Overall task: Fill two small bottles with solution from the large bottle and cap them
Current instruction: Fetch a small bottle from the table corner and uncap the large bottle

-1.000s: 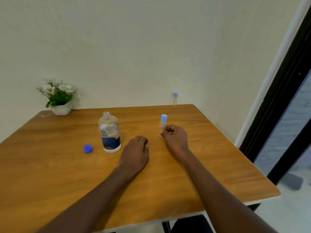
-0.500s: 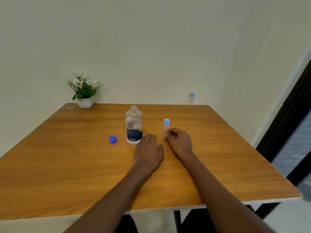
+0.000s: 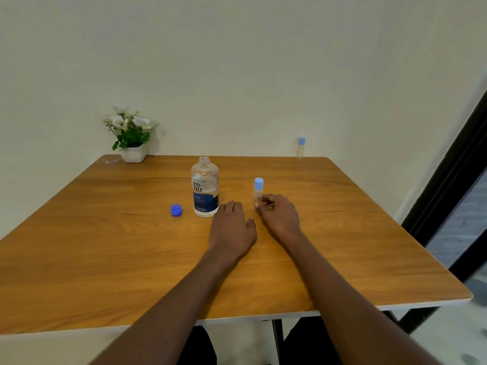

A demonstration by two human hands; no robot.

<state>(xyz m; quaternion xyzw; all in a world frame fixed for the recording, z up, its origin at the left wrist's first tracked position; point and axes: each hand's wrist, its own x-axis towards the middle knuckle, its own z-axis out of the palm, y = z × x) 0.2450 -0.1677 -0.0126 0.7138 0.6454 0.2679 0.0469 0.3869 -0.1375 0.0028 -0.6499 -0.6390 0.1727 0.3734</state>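
The large clear bottle (image 3: 204,187) with a dark blue label stands uncapped mid-table. Its blue cap (image 3: 176,209) lies on the wood to its left. A small clear bottle (image 3: 257,189) with a light blue cap stands upright to the right of the large one; my right hand (image 3: 279,215) holds its lower part between curled fingers and thumb. My left hand (image 3: 232,229) rests flat on the table, fingers straight, its fingertips right beside the large bottle's base. A second small capped bottle (image 3: 300,148) stands at the table's far edge by the wall.
A white pot of white flowers (image 3: 131,135) stands at the far left corner of the wooden table (image 3: 79,246), with a small clear object (image 3: 111,161) next to it. The wall runs along the far edge; a dark door frame (image 3: 453,185) is at the right.
The view has swung back left, so everything sits further right in frame. My left hand has slid forward toward the large bottle's base. My right hand stays on the small bottle.
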